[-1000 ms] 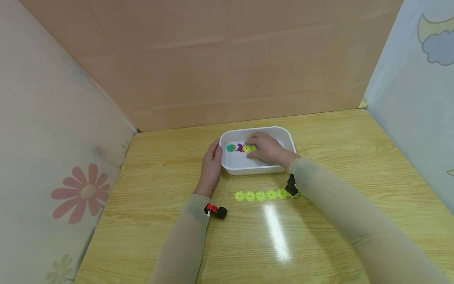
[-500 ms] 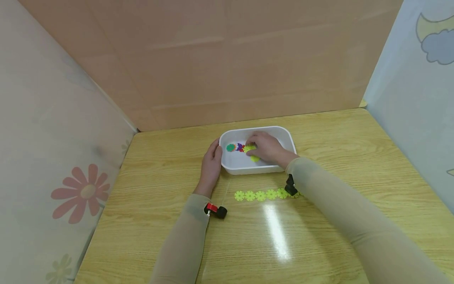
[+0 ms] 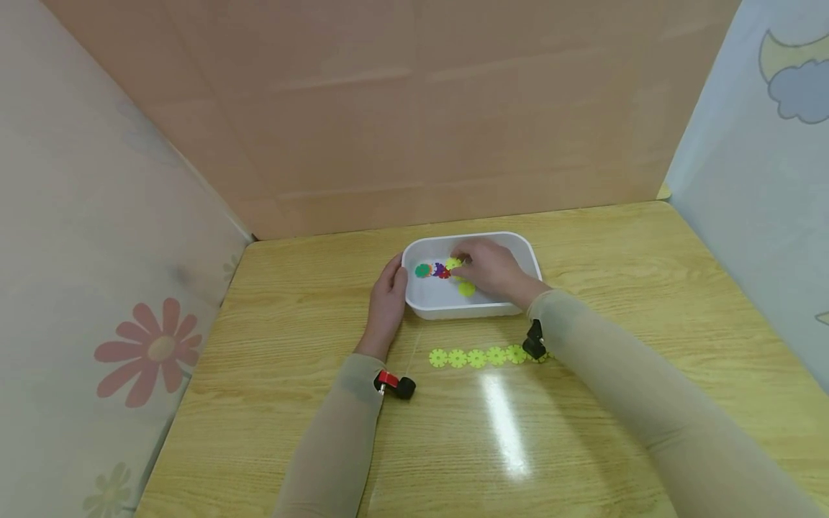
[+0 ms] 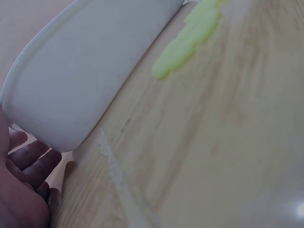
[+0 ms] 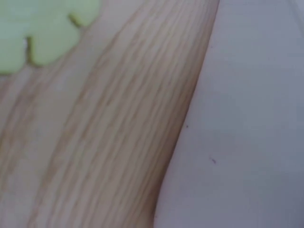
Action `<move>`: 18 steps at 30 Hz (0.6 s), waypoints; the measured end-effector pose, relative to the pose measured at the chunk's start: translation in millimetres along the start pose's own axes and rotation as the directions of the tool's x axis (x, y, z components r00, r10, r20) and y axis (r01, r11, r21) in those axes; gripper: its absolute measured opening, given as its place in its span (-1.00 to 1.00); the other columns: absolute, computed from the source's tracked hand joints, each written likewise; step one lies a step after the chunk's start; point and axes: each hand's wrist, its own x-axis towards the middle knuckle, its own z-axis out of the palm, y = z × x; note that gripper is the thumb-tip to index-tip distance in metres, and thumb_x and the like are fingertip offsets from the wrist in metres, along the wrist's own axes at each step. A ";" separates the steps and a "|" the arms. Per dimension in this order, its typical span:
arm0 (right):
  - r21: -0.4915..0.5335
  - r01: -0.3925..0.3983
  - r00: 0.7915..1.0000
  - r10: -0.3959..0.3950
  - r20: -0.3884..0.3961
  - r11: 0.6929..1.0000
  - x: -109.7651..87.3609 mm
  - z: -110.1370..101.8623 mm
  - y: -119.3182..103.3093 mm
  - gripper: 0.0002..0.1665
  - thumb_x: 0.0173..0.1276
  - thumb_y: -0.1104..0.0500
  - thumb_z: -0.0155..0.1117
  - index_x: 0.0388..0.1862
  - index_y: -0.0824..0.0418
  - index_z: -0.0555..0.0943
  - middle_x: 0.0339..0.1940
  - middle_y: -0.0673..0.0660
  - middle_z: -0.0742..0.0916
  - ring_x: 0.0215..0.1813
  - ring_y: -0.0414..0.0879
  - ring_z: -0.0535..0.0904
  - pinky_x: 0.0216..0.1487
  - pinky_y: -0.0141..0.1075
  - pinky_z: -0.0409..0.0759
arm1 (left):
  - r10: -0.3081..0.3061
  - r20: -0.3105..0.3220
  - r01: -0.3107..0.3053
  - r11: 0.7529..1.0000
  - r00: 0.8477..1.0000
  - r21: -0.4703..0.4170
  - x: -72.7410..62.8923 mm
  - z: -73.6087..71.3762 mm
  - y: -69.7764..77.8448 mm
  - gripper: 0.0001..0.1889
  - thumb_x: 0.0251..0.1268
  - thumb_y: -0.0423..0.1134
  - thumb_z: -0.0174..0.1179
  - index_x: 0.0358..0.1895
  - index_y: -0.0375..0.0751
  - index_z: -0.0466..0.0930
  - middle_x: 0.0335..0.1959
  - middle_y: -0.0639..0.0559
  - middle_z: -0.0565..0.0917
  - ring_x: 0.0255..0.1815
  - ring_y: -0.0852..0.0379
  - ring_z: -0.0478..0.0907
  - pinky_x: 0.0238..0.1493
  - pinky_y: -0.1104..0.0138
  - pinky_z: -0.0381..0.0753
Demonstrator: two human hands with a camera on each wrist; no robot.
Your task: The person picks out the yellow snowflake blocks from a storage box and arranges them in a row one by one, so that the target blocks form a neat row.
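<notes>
My left hand (image 3: 386, 298) holds the left end of a white plastic tray (image 3: 466, 311), thumb at the rim and fingers along the outer wall. In the left wrist view, the fingers (image 4: 35, 164) bend beneath the tray's corner. My right hand (image 3: 490, 267) reaches inside, with a yellow snowflake disc (image 3: 453, 263) between its thumb and fingertips; I cannot tell if it is pinched. Another yellow disc (image 3: 466, 289) lies below the thumb. Left of the fingertips are red (image 3: 443, 273), purple (image 3: 437, 268) and green (image 3: 423, 270) discs. The right wrist view misses the right hand.
A row of several yellow snowflake discs (image 3: 476, 357) lies on the wooden table (image 3: 311, 302) in front of the tray, its right end hidden by the right forearm. A brown panel (image 3: 414, 108) stands behind; pale walls flank both sides.
Inside the tray, my right thumb and fingers have shifted among the yellow discs, uncovering more of the lower yellow disc and a red one. The left hand and tray stay in place.
</notes>
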 end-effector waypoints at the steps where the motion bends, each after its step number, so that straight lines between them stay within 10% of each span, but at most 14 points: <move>1: 0.012 0.002 1.000 -0.001 -0.009 1.000 -1.4 -1.3 -0.4 -0.62 0.53 0.10 0.53 0.23 0.22 0.77 0.08 0.14 0.80 0.12 0.06 0.65 0.25 0.02 0.64 | -0.002 0.000 0.002 1.000 1.000 0.001 0.1 0.4 0.0 -0.48 0.83 0.06 -0.07 0.68 0.16 0.44 0.60 0.21 0.51 0.67 0.13 0.33 0.66 0.09 0.36; 18: -0.064 0.167 0.970 -0.176 -0.170 0.984 -30.0 -28.9 -14.7 -0.55 0.51 0.01 0.55 0.27 0.15 0.76 0.15 0.10 0.80 0.14 0.05 0.65 0.14 0.01 0.68 | -0.005 0.001 0.005 1.000 1.000 0.005 2.2 1.3 -0.6 -0.48 0.83 0.09 -0.07 0.69 0.19 0.43 0.61 0.23 0.49 0.69 0.11 0.30 0.68 0.05 0.33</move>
